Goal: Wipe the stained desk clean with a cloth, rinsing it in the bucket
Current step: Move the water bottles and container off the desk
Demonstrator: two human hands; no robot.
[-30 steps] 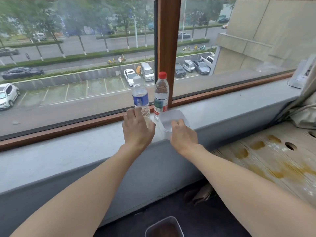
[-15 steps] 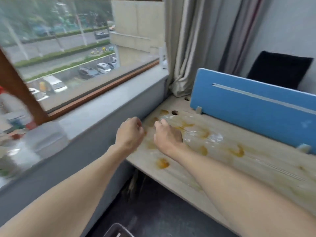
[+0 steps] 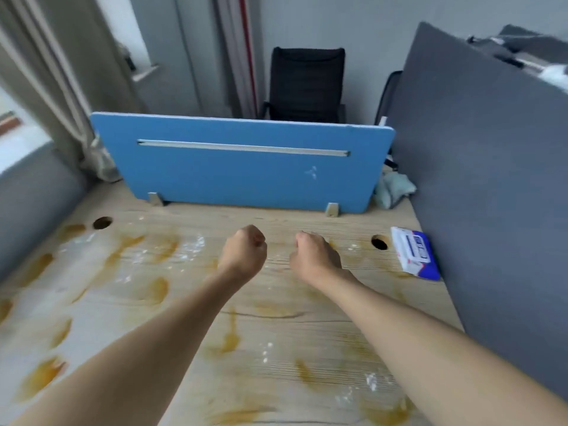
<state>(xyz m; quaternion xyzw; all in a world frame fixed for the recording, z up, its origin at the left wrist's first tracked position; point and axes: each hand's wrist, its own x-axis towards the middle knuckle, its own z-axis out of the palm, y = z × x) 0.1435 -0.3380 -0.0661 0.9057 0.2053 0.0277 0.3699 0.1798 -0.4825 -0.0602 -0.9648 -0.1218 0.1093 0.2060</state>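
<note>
Desk [image 3: 276, 216] stained across; L hand [image 3: 244, 252], R hand [image 3: 313, 256] fisted mid-desk.

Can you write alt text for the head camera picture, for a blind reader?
The left hand and right hand, both curled and empty, hover over a wooden desk smeared with orange-brown stains. A blue divider stands at the back, a crumpled cloth at its right end, a tissue pack near the right edge.
</note>
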